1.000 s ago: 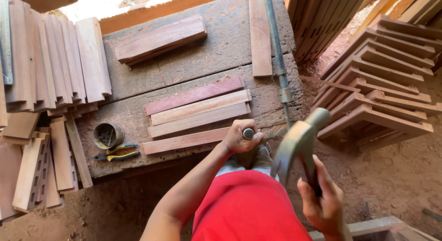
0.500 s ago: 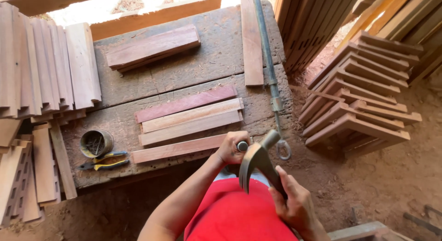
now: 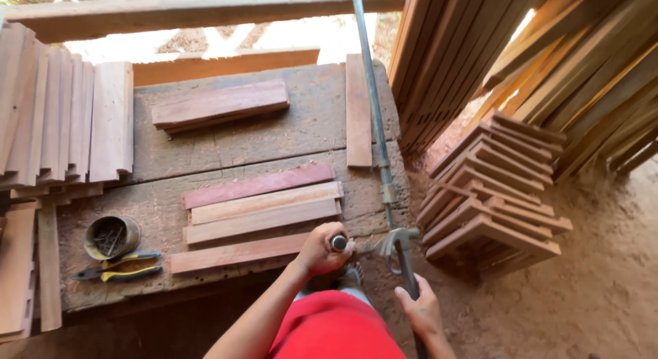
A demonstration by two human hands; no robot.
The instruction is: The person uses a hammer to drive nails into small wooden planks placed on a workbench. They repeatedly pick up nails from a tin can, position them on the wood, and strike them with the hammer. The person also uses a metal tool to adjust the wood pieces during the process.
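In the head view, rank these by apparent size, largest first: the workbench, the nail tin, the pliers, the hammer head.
1. Workbench.
2. Pliers and nail tin: the pliers look longer, the tin wider; too close to rank.
3. Hammer head, in the right hand; it looks smallest.

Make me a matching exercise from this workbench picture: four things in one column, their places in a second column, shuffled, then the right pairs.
Things:
1. hammer
2. pliers
3. tin of nails
4. long metal bar

Places:
A. lying at the bench's near left, just below the tin
B. running along the bench's right side from the far edge
C. held in the right hand, head at the bench's near right corner
D. standing on the bench's left part, beside the slats

Pairs: 1-C, 2-A, 3-D, 4-B
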